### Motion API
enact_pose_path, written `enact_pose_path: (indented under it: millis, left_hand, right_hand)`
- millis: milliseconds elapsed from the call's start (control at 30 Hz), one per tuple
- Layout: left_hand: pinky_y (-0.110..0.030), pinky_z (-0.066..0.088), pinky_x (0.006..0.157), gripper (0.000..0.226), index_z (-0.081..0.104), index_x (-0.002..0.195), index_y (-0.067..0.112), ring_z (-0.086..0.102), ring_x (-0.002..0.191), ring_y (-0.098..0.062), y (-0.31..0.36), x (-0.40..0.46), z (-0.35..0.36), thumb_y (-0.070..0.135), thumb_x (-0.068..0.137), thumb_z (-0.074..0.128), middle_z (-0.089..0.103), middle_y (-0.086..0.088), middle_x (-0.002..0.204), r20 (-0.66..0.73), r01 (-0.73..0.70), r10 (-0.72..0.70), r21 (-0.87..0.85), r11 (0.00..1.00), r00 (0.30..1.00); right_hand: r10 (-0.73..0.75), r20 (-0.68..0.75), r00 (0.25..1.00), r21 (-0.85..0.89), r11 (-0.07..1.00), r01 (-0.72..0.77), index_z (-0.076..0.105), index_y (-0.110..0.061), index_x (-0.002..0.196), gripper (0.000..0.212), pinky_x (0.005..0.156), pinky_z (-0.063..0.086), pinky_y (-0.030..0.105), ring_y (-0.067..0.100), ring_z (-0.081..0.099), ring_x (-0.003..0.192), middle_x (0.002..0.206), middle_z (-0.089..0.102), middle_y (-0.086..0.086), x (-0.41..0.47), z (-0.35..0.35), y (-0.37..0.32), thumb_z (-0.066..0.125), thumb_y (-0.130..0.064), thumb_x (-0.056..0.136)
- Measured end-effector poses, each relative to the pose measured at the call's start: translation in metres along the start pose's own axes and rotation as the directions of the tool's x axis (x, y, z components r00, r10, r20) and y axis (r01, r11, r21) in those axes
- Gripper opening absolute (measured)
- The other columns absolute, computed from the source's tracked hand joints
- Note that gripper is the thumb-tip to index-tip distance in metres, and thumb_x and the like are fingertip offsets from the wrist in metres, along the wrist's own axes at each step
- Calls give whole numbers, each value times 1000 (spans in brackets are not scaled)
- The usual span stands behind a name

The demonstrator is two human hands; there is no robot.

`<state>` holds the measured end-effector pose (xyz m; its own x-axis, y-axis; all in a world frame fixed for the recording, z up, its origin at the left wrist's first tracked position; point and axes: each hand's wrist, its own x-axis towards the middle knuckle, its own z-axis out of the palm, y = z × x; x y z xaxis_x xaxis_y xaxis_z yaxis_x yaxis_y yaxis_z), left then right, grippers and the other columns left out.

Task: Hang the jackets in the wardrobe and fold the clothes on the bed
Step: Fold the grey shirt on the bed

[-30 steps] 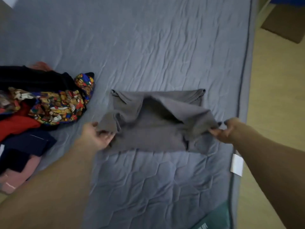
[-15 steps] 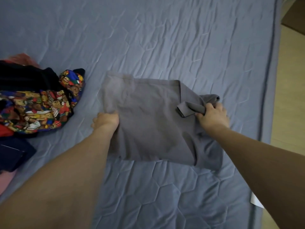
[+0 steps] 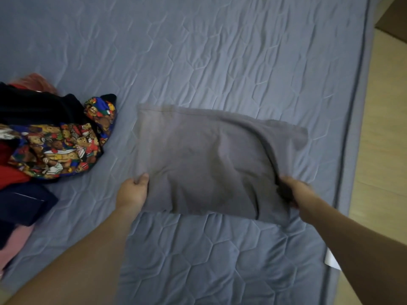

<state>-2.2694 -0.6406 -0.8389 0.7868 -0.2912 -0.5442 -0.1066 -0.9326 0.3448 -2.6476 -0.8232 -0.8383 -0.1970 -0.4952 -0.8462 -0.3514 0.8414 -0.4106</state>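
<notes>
With its sleeve now tucked away, the grey shirt (image 3: 211, 159) was gripped by left hand (image 3: 132, 192) and right hand (image 3: 295, 192) for the next fold

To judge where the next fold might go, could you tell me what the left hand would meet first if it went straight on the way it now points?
The left hand points up the bed while gripping the grey garment at its near left corner. Straight on, it would probably run along the garment's left edge, then over the bare blue bedcover; depth is unclear.
</notes>
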Motion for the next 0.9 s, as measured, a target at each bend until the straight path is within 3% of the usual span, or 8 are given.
enact_pose_path:
  millis: [133, 267, 333, 467, 600, 667, 767, 900]
  left_hand:
    - [-41, 39, 104, 55, 58, 124, -6, 52, 122, -40, -5, -20, 4, 42, 102, 43, 56, -28, 131, 76, -76, 72, 63, 995, 995]
    - [-40, 41, 102, 51, 59, 119, -7, 54, 118, -39, -5, -26, -1, 39, 103, 43, 58, -28, 127, 93, -94, 93, 7, 996, 991]
    - [-39, 42, 96, 48, 61, 111, -6, 56, 113, -41, -7, -28, -8, 37, 103, 43, 60, -29, 122, 74, -125, 121, 57, 991, 990]
    - [-41, 43, 89, 41, 61, 106, 2, 58, 110, -42, -28, -34, -28, 37, 103, 39, 62, -26, 118, 19, -148, 154, 412, 899, 988]
    - [-41, 39, 98, 34, 60, 119, 19, 54, 121, -36, -57, -38, -33, 38, 93, 49, 58, -12, 132, 79, -33, -27, 676, 736, 997]
    - [-44, 41, 101, 42, 60, 119, 16, 54, 121, -37, -55, -26, -28, 39, 84, 56, 58, -14, 132, 78, 70, -134, 549, 833, 988]
    - [-48, 49, 97, 46, 59, 119, 2, 61, 109, -39, -22, 6, -19, 30, 83, 64, 64, -23, 120, 73, 131, -128, -35, 991, 989]
    - [-41, 49, 96, 58, 51, 129, 9, 61, 109, -30, 35, 46, -9, 37, 81, 70, 63, -9, 120, 11, 17, -14, -376, 927, 1000]
  right_hand:
    - [-166, -34, 985, -201, 967, 156, 66, -4, 105, 39, 85, 53, 43, 33, 63, 96, 106, 68, 17, -9, -7, 24, 78, -31, 79]
    - [-162, 20, 987, 162, 974, 156, 65, -16, 107, 29, 77, 54, 37, 26, 65, 89, 102, 69, 8, -22, -8, 10, 70, -36, 87]
    - [-78, 96, 992, 134, 989, 65, 63, -20, 107, 30, 72, 58, 45, 31, 66, 88, 99, 68, 10, -29, -11, 10, 71, -40, 86]
    - [-104, 51, 993, -362, 925, 115, 63, -1, 121, 42, 78, 51, 35, 30, 63, 91, 107, 68, 19, -31, -29, 25, 68, -30, 90]
    - [-103, -2, 995, -684, 726, 74, 68, 4, 97, 19, 73, 46, 33, 36, 63, 90, 93, 67, 23, -34, -42, 28, 67, -10, 84]
    - [-109, 6, 994, -522, 848, 97, 66, 10, 92, 13, 64, 46, 32, 31, 61, 73, 82, 63, 22, -29, -40, 21, 63, 2, 82]
    - [-166, -22, 986, -127, 979, 162, 63, 1, 97, 16, 44, 49, 24, 20, 59, 54, 85, 62, 17, -19, -24, -13, 68, -11, 87]
    - [-257, -95, 962, -20, 966, 256, 58, -7, 94, 33, 65, 48, 31, 19, 56, 69, 87, 60, 8, 8, 1, -60, 74, -34, 83]
